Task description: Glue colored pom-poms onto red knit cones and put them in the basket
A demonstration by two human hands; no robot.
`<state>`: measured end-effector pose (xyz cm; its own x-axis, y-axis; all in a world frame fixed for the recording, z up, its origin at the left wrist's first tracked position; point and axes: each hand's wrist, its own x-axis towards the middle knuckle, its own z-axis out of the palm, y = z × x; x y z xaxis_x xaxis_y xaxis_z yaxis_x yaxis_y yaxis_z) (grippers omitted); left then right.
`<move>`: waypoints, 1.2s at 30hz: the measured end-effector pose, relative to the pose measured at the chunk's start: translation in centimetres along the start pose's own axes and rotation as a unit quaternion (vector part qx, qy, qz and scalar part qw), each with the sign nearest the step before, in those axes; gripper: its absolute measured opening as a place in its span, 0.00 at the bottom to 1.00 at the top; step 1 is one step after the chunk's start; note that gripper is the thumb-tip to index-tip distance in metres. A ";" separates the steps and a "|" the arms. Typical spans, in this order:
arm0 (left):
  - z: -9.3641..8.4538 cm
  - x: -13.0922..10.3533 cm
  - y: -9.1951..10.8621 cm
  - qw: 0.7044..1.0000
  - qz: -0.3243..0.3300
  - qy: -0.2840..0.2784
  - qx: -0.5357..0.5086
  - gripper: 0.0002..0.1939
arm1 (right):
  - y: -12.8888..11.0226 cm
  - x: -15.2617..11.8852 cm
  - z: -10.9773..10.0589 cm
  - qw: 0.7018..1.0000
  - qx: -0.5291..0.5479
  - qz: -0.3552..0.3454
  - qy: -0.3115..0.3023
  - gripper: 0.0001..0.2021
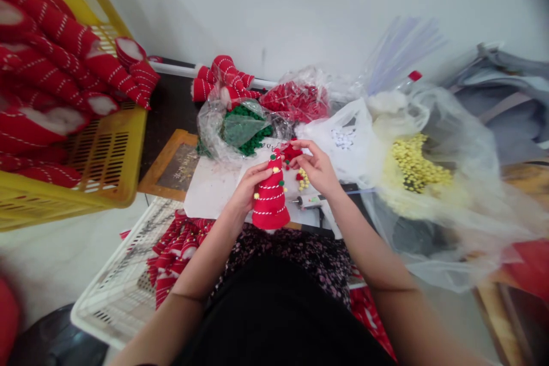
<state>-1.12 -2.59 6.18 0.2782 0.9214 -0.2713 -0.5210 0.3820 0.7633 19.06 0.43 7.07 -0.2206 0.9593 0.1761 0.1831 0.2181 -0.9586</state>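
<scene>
Holding a red cone (pixel 270 209) upright over the near edge of the dark table (pixel 168 104), in the middle of the view, with its narrow tip up and its wide base toward the lap. Gripping it from the side with the left hand (pixel 249 186), with thumb and fingers closed around the upper half. Wound with white twisted cord and dotted with small green and yellow balls. Reaching in beside the tip with the right hand (pixel 316 168), with fingers bent and fingertips near a red piece (pixel 292 151). Cannot tell, at this small size, whether pinching that piece or merely close in front of it. Scattered below the right hand, some loose yellow balls (pixel 303 180). Lying nearer the lap, a glue gun (pixel 309 201), close to the right wrist. Spread under the work, a sheet of white paper (pixel 210 183), just beside a wood-framed board (pixel 171 168). Bunched behind, clear bags of green balls (pixel 246 128) and red balls (pixel 295 101), next to more striped red cones (pixel 223 77). Set to the right, a white plastic bag (pixel 328 128) and a large clear bag of yellow balls (pixel 420 163). Standing at the left, a yellow crate (pixel 128 183) heaped with red striped pieces (pixel 55 63), and lower down a white basket (pixel 115 280) with small red cones (pixel 174 254).
</scene>
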 end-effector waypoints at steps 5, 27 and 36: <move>0.0 0.2 -0.3 1.000 -0.009 -0.012 0.010 0.20 | -0.2 -0.2 0.4 1.000 0.018 -0.013 -0.008 0.18; 0.3 0.3 -0.3 1.000 -0.003 0.001 0.006 0.18 | 0.2 -0.2 1.0 1.000 0.004 0.001 -0.019 0.18; -1.6 0.0 1.2 0.999 0.005 0.035 0.003 0.25 | 1.9 1.0 -1.6 0.962 -0.265 0.009 0.058 0.16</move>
<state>-3.02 -2.08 6.14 0.2153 0.9279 -0.3043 -0.5180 0.3727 0.7700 20.76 2.06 5.79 -0.1091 0.9708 0.2136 0.6559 0.2318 -0.7183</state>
